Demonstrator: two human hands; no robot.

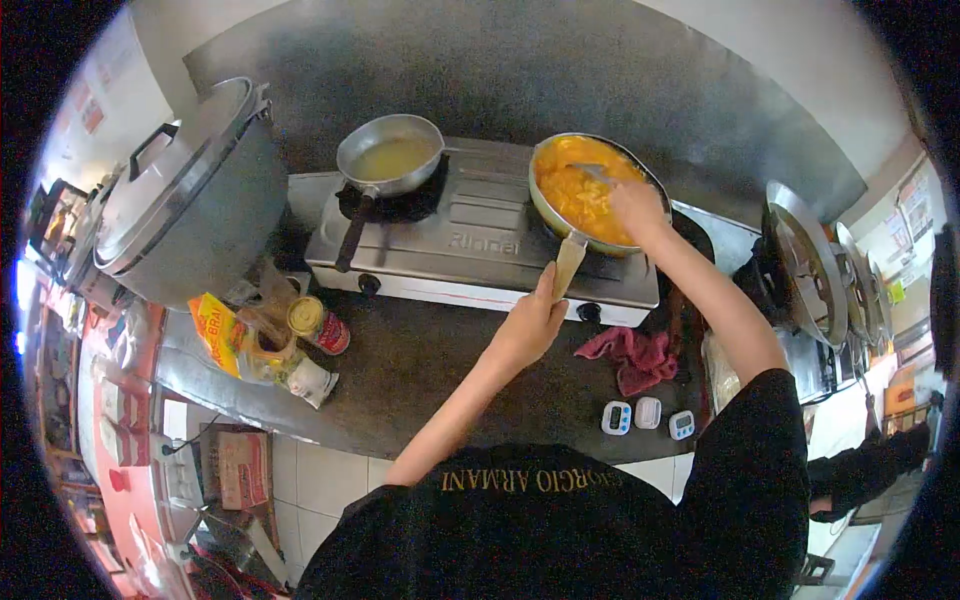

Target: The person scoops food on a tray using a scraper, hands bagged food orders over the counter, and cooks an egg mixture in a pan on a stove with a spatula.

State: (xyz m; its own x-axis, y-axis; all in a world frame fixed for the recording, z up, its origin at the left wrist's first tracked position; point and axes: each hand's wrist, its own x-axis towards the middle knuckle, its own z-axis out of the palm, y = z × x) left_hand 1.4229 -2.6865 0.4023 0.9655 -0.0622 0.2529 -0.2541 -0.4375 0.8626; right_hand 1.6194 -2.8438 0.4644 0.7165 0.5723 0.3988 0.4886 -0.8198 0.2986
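My left hand (530, 325) is closed around the pale handle (569, 265) of a frying pan (537, 196) on the right burner. Bright yellow-orange, partly curdled egg (580, 200) fills the pan. Over its far right side, my right hand (638, 207) is closed on a grey metal cooking utensil (592, 172). The utensil's end rests in the egg, and its exact kind is hard to make out. A second pan (414, 178) with a dark handle and a thin layer of yellowish liquid sits on the left burner, untouched.
A two-burner gas stove (480, 215) stands against a metal wall panel. Left are a large lidded pot (215, 200), a can (322, 325) and a yellow packet (218, 335). A maroon cloth (640, 358) and white timers (617, 418) lie in front; lids (815, 265) stand right.
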